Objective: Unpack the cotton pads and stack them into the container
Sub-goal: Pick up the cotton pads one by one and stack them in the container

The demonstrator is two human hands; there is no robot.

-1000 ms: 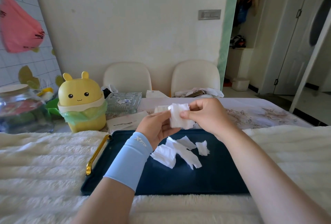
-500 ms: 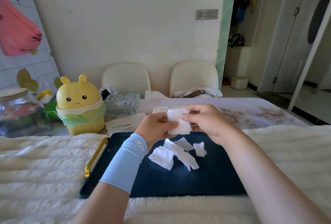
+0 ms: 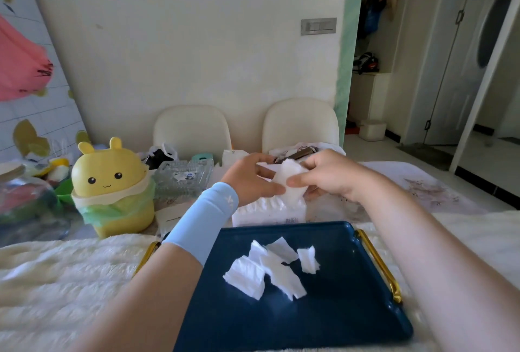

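My left hand and right hand both pinch one soft white cotton pad, fingers narrow on it. Its long axis is near vertical, just above the pad pack on the desk. Several rectangular fibrous loose pads lie flat and overlapping on the glossy navy tray, long axes mostly diagonal.

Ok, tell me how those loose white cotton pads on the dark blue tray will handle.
The white cotton pads look floppy: they lie creased and overlapping on the dark blue tray. Being thin, they are probably very light and may scatter if pushed. Ragged edges suggest easy tearing.
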